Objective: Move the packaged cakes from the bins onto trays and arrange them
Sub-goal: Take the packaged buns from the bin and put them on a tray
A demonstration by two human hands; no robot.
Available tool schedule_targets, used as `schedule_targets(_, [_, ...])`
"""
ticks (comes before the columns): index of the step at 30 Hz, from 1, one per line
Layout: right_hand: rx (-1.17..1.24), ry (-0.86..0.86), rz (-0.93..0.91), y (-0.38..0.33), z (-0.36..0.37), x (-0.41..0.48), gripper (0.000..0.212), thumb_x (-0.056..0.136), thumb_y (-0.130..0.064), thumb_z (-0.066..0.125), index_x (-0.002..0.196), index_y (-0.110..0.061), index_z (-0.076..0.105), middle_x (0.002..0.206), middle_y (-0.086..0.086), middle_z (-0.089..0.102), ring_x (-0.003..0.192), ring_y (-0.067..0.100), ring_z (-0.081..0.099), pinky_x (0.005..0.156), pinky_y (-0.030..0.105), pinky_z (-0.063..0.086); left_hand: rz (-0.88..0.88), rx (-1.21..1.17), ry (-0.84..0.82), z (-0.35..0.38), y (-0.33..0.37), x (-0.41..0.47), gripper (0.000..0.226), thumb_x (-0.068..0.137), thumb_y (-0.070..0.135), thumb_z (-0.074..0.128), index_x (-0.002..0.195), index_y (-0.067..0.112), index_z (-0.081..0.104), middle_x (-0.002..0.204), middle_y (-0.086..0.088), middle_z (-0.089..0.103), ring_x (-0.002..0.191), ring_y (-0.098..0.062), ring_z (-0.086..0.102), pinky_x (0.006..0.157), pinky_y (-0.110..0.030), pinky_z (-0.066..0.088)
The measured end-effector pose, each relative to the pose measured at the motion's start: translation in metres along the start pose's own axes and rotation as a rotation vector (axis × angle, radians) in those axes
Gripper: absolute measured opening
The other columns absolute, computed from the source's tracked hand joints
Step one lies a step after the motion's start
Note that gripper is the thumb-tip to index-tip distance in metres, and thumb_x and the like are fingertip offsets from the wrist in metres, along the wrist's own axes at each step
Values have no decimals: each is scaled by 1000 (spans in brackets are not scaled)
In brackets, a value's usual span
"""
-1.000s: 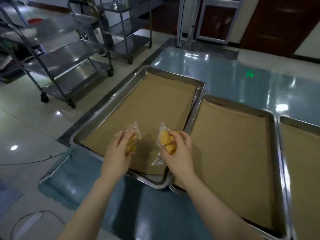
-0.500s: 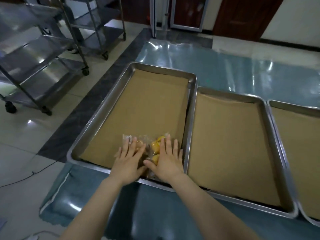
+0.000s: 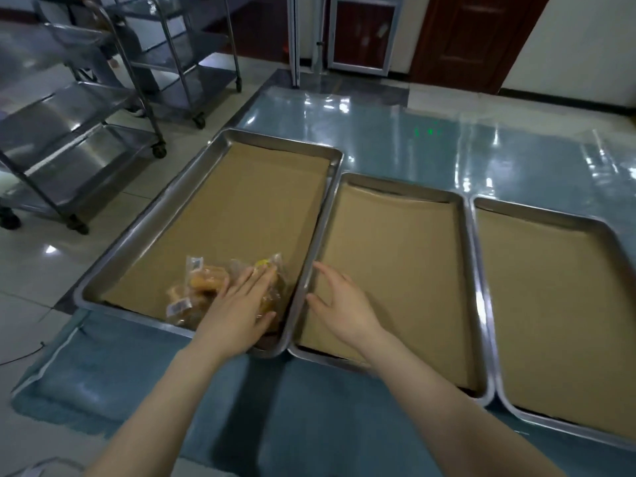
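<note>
Commercial bakery or food-packing room. 3 big steel trays [image 3: 395, 185] lined with brown paper [image 3: 395, 270] sit side by side on a blue plastic-covered worktable [image 3: 344, 407]. Wheeled stainless shelf trolleys [image 3: 86, 139] stand on the glossy tiled floor [image 3: 41, 270]. Wrapped cakes [image 3: 206, 284] are in the left tray.

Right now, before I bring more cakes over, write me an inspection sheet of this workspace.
Surface: glossy blue-covered table carrying three steel trays side by side.
Job's things: left tray, middle tray and right tray are each lined with brown paper; packaged cakes lie only in the left tray's near right corner; no bins in view.
Clutter: nothing seen.
Hands: left hand rests flat on the packaged cakes; right hand is open over the middle tray, holding nothing.
Cables: thin dark cable on the floor at left.
Surroundings: wheeled steel trolleys at left, dark door in the far wall.
</note>
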State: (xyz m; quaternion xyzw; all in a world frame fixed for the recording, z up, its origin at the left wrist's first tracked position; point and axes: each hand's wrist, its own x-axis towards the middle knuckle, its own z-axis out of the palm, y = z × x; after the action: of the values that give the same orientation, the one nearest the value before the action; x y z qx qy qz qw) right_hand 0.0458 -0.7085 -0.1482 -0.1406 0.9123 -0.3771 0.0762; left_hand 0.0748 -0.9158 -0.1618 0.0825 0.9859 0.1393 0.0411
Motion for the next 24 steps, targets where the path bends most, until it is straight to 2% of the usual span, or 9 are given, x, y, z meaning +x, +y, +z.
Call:
schedule_targets(3, [-43, 28, 12, 34, -48, -29, 49, 92, -33, 56, 139, -27, 42, 138, -2, 51, 113, 17, 54, 91, 23, 38, 36, 46, 14, 5, 50, 8, 73, 92, 40, 46, 149, 29, 2, 158, 7, 7, 144, -13, 2, 116, -38, 2])
schedule_targets(5, [-64, 60, 18, 57, -80, -47, 45, 92, -35, 56, 136, -32, 45, 133, -5, 54, 101, 13, 56, 86, 21, 39, 61, 55, 40, 8, 85, 15, 73, 93, 40, 46, 149, 29, 1, 158, 7, 4, 144, -13, 1, 115, -37, 0])
schedule_targets(8, [-107, 119, 41, 87, -127, -73, 43, 91, -35, 57, 133, -34, 48, 131, -7, 55, 116, 12, 52, 90, 19, 36, 132, 48, 71, 8, 139, 21, 69, 94, 41, 45, 150, 28, 7, 158, 6, 5, 144, -13, 3, 116, -38, 2])
schedule_targets(13, [-181, 204, 62, 114, -204, -105, 34, 91, -29, 59, 126, -28, 57, 138, -7, 51, 124, 12, 48, 97, 19, 32, 270, 58, 124, -6, 223, 40, 55, 94, 39, 44, 145, 30, 25, 158, 5, 10, 144, -14, 8, 116, -36, 5])
schedule_targets(19, [-264, 445, 48, 138, -302, -164, 30, 89, -28, 62, 118, -26, 63, 131, -10, 56, 120, 7, 49, 96, 14, 29, 483, -16, 208, -33, 335, 68, 51, 94, 33, 48, 143, 28, 34, 154, 4, 23, 143, -15, 16, 114, -34, 6])
schedule_targets(22, [-294, 525, 55, 159, -357, -197, 43, 87, -26, 64, 129, -26, 53, 122, -15, 58, 105, 4, 54, 88, 14, 33, 552, -43, 247, -39, 396, 77, 49, 91, 30, 54, 139, 26, 42, 150, 4, 33, 139, -17, 27, 112, -31, 13])
schedule_targets(24, [-294, 556, 67, 182, -393, -219, 55, 87, -27, 64, 138, -29, 40, 118, -23, 56, 85, 0, 52, 77, 17, 33, 575, -88, 283, -39, 440, 84, 46, 87, 22, 63, 132, 21, 52, 141, 0, 47, 130, -23, 42, 109, -39, 27])
